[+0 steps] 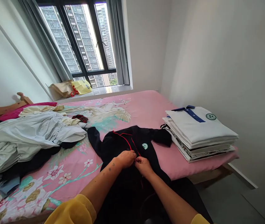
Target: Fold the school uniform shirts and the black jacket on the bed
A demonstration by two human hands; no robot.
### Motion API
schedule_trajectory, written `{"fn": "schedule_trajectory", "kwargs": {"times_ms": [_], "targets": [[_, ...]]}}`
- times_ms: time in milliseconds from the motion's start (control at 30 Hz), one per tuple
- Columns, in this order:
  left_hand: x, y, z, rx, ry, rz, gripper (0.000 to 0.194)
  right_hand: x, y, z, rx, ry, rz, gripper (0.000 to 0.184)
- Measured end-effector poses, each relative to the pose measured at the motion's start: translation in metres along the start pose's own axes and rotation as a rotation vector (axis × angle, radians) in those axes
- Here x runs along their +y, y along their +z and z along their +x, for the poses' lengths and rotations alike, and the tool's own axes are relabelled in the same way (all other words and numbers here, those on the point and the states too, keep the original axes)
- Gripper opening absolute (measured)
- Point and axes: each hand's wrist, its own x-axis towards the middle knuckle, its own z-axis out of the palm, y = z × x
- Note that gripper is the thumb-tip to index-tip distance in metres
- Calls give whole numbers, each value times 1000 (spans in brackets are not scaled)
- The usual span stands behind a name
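From where I stand, the black jacket (110, 147) lies front up on the near edge of the bed (146, 107), just ahead of the seated person, its collar toward 12 o'clock. One sleeve points to 10 o'clock, the other to 2. Red trim (126, 139) runs down both front edges, and a round badge (145, 146) sits on the chest. The bottom of it blends into the person's dark clothes, so I can't tell where the hem ends.

Both hands are at the middle of the front, close together. The left hand (127, 158) has its fingers curled in, pinching the front edge; the right hand (143, 165) pinches the edge beside it, thumb against bent fingers. The fingertips hide the exact bit of cloth they grip.

At 2 o'clock from the jacket is a neat stack (200, 133) of folded clothes, a white shirt on top with a blue collar (190, 107) and a green emblem (211, 116). One sleeve reaches right up to the stack's near side. Over at 9 to 10 o'clock lies a loose heap (36, 130), mostly white, with black, blue and bright pink pieces, and a checked cloth (80, 118) at its far side. At 11 o'clock, a paper bag (63, 88) and a yellow bag (82, 87) rest side by side on the sill (109, 90) under the window (86, 40).
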Motion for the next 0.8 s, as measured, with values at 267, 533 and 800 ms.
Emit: {"fn": "schedule_trajectory", "kwargs": {"times_ms": [267,533,800], "targets": [[8,10,-15,170,-135,-86,22,-8,-3,-3,-4,-44,-11,19],[-9,16,-15,369,-370,-170,21,-7,-5,-7,-65,-90,-23,16],[0,5,-23,280,-176,-244,18,-7,-8,-12,-112,-158,24,19]]}}
